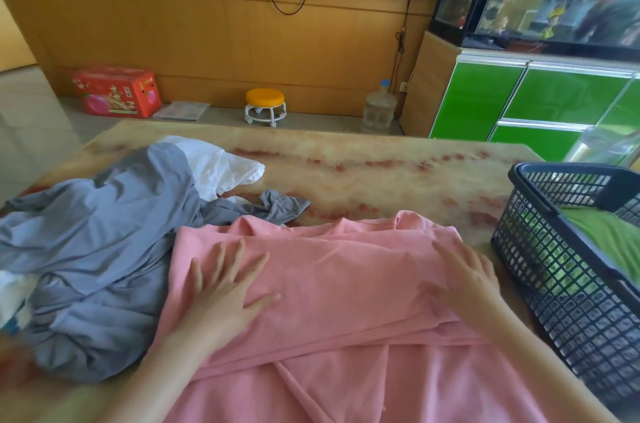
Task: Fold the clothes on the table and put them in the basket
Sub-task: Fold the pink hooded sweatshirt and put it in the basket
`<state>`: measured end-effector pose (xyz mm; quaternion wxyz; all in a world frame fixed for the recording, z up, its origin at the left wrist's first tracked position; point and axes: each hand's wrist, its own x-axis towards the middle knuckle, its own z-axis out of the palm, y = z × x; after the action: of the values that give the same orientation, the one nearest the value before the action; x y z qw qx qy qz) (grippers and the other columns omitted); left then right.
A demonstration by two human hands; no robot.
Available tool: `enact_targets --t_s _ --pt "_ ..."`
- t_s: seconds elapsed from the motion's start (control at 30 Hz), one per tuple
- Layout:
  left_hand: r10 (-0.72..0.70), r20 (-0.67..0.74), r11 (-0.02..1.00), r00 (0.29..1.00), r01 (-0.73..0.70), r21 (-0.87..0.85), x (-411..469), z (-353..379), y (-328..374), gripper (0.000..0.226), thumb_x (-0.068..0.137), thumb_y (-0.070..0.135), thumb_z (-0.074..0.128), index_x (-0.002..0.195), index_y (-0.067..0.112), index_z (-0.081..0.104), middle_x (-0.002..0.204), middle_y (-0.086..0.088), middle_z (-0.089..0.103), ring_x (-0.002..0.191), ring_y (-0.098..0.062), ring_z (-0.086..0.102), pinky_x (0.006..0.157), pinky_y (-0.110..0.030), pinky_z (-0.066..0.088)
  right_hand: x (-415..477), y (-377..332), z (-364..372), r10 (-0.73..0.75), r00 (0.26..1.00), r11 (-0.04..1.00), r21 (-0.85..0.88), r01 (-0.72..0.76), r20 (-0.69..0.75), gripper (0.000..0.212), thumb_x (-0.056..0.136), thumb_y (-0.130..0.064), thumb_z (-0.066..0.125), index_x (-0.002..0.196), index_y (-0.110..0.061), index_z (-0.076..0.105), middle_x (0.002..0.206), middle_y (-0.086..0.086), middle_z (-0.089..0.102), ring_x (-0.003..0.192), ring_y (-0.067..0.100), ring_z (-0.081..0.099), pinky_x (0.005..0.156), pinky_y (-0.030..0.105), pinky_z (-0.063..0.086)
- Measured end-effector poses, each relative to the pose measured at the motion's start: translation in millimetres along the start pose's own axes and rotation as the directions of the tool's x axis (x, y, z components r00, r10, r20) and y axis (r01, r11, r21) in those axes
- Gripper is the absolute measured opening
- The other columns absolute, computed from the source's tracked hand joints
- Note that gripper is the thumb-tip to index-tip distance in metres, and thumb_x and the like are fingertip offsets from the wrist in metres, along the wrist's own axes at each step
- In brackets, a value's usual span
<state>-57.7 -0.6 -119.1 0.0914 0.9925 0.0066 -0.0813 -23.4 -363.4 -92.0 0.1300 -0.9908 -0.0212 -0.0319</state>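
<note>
A pink garment lies spread on the marble table in front of me, partly folded into layers. My left hand presses flat on its left part with fingers spread. My right hand lies flat on its right edge, fingers straight. A crumpled grey-blue garment sits to the left, with a white garment behind it. The dark mesh basket stands at the right table edge and holds a green folded cloth.
Past the table's far edge are an orange-topped rolling stool, a red carton, a water jug and a green cabinet under a fish tank. A white item pokes out at the left edge.
</note>
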Motion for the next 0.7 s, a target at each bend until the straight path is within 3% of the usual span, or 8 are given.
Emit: enact_targets --t_s 0.03,0.1,0.2,0.27,0.43,0.57,0.63,0.7 --pt "0.012 -0.02 1.0 1.0 -0.012 -0.014 -3 -1 3 0.11 0.032 0.092 -0.029 0.135 0.053 -0.021 0.15 0.01 -0.034 0.13 -0.011 -0.04 0.111 -0.055 -0.015 -4 -4 1 -0.058 0.996 0.995 0.086 0.052 0.067 0.087 0.083 -0.041 0.067 0.15 -0.027 0.014 0.155 -0.012 0.005 0.145 0.02 0.009 0.111 0.027 0.01" --pt "0.034 -0.042 0.999 0.999 -0.035 -0.031 -11 -3 10 0.105 0.034 0.093 -0.027 0.132 0.056 -0.022 0.147 0.015 -0.036 0.128 -0.009 -0.041 0.11 -0.057 -0.014 -11 -13 7 -0.14 0.962 0.976 0.199 0.093 0.236 0.095 0.083 -0.046 0.066 0.149 -0.031 0.0 0.152 -0.017 -0.008 0.144 0.007 -0.009 0.113 0.021 0.002" --pt "0.016 -0.004 1.0 1.0 -0.016 0.027 -20 10 9 0.105 0.03 0.093 -0.029 0.129 0.057 -0.026 0.144 0.015 -0.038 0.129 -0.012 -0.039 0.111 -0.059 -0.011 -14 -13 26 -0.143 0.917 0.989 0.085 0.12 0.372 0.106 0.062 -0.092 0.029 0.143 -0.041 -0.019 0.152 -0.016 -0.024 0.14 0.008 -0.025 0.113 0.023 -0.009" --pt "-0.009 0.0 0.999 1.0 0.009 0.037 -19 18 4 0.103 0.03 0.093 -0.03 0.126 0.056 -0.032 0.144 0.013 -0.04 0.13 -0.015 -0.038 0.112 -0.058 -0.01 -12 -13 31 -0.133 0.913 0.991 0.066 0.116 0.386 0.116 0.039 -0.103 0.004 0.136 -0.046 -0.025 0.148 -0.019 -0.03 0.136 0.008 -0.031 0.115 0.028 -0.01" --pt "-0.006 0.013 1.0 1.0 0.006 0.007 -16 17 4 0.104 0.029 0.094 -0.027 0.125 0.056 -0.032 0.141 0.015 -0.041 0.137 -0.018 -0.034 0.111 -0.057 -0.012 -11 -17 25 -0.114 0.901 0.993 0.077 0.09 0.418 0.129 0.026 -0.105 0.0 0.136 -0.045 -0.026 0.15 -0.015 -0.03 0.132 0.005 -0.032 0.118 0.035 -0.007" --pt "-0.007 -0.085 0.999 0.996 0.003 -0.042 -29 19 -1 0.122 0.037 0.095 -0.024 0.146 0.046 -0.001 0.155 0.012 -0.017 0.145 -0.023 -0.015 0.115 -0.049 -0.007 -17 -26 19 -0.067 0.942 0.993 0.112 0.031 0.329 0.147 0.025 -0.107 0.013 0.15 -0.032 -0.007 0.158 -0.012 -0.008 0.146 0.014 -0.014 0.119 0.032 0.003" --pt "-0.025 -0.149 0.998 0.989 0.015 -0.069 -40 20 -7 0.118 0.054 0.093 -0.015 0.147 0.036 0.029 0.158 -0.002 0.014 0.146 -0.032 0.009 0.116 -0.049 0.009 -23 -32 16 -0.062 0.961 0.987 0.161 0.019 0.268 0.131 0.047 -0.096 0.044 0.152 -0.03 0.001 0.158 -0.012 0.005 0.148 0.019 -0.003 0.118 0.031 0.01" --pt "-0.047 -0.238 0.997 0.97 0.032 -0.067 -48 20 -14 0.103 0.074 0.086 -0.001 0.134 0.023 0.054 0.144 -0.015 0.043 0.135 -0.039 0.036 0.108 -0.055 0.03 -29 -37 18 -0.052 0.972 0.986 0.163 0.015 0.227 0.105 0.072 -0.073 0.057 0.151 -0.033 0.001 0.159 -0.013 -0.002 0.148 0.019 0.001 0.118 0.033 0.014"
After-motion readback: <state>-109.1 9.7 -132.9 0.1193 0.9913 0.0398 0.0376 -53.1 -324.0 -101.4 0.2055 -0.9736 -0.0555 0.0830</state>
